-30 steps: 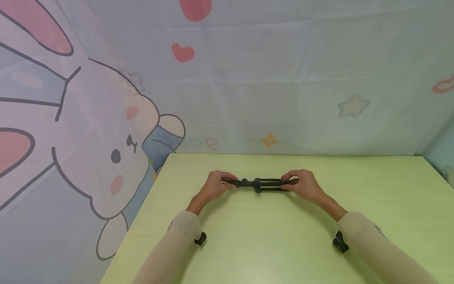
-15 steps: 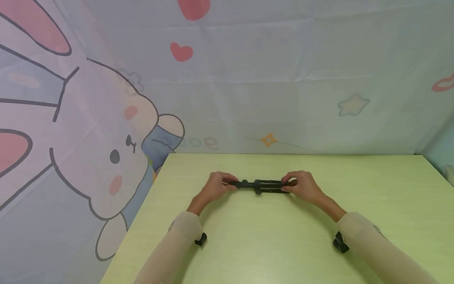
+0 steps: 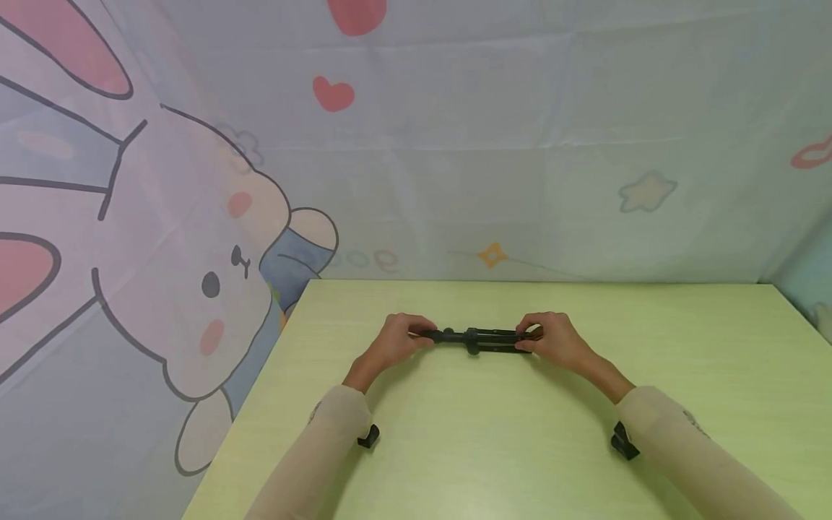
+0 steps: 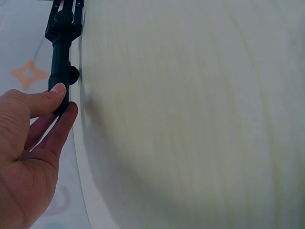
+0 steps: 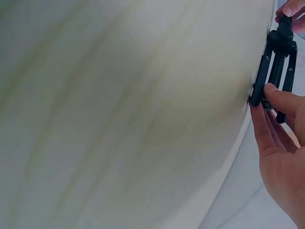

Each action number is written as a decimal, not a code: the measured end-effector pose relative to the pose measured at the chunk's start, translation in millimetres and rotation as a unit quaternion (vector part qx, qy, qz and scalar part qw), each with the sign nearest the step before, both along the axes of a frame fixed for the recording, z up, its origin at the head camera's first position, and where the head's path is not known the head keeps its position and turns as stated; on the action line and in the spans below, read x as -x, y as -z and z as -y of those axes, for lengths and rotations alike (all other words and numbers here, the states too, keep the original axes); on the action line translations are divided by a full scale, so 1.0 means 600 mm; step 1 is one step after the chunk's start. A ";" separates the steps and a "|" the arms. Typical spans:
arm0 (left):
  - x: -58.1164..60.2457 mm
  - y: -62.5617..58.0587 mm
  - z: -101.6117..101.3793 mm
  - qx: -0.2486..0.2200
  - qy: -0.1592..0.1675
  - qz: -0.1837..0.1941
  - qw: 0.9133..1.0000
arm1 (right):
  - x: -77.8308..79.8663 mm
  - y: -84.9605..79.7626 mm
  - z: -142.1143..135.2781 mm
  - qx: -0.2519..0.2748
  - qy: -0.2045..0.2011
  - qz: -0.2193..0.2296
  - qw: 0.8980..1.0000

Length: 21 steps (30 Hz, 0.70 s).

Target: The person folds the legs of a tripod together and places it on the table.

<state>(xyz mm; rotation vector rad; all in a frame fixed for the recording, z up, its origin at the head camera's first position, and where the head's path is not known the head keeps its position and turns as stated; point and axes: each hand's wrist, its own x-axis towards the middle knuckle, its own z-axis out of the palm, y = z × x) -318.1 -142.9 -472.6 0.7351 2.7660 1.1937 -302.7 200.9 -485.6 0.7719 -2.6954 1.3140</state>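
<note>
A black mini tripod (image 3: 472, 338) with its legs folded together lies level between both hands, low over the table. My left hand (image 3: 393, 339) pinches the narrow column end between thumb and fingers. In the left wrist view, the thumb of the left hand (image 4: 28, 167) presses on top of the tripod (image 4: 61, 52), and a round knob sticks out beside it. At the opposite end, my right hand (image 3: 560, 341) grips the leg tips. The right wrist view has the right hand (image 5: 281, 162) with its thumb between the legs of the tripod (image 5: 261, 76).
The pale yellow-green table (image 3: 494, 426) spreads below, its far edge just past the hands. Behind it hangs a cloth backdrop (image 3: 455, 144) printed with a rabbit, hearts and stars. Black straps (image 3: 368, 437) sit at the sleeved wrists.
</note>
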 end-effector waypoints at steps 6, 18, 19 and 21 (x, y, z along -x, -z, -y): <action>-0.001 -0.002 0.002 0.001 0.007 -0.002 1.000 | -0.001 -0.001 -0.001 -0.005 0.000 -0.001 1.000; 0.001 -0.013 0.021 0.007 0.006 0.022 1.000 | 0.003 -0.012 -0.024 -0.019 -0.031 0.007 0.999; 0.001 -0.016 0.024 0.012 0.011 0.021 1.000 | 0.003 -0.015 -0.027 -0.024 -0.036 0.007 0.999; 0.002 -0.024 0.029 0.029 0.021 0.017 0.999 | 0.003 -0.022 -0.033 -0.036 -0.046 0.005 0.998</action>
